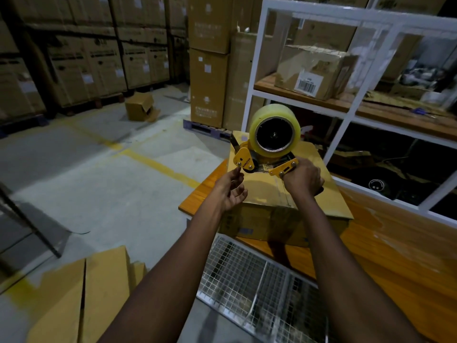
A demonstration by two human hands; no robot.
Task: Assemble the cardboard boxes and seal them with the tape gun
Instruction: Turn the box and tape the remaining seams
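right hand (303, 179): clamped on tape gun (267, 149) handle
left hand (231, 188): fingers loose, at gun's front
risk: cutter may nick fingertip

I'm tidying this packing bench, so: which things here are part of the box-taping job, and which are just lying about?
In use: tape gun, gripped by the right hand, left hand at its front; cardboard box under it; flat cardboard sheets, probably next.
Lying about: opened box on the floor; labelled box on the shelf; wire basket.
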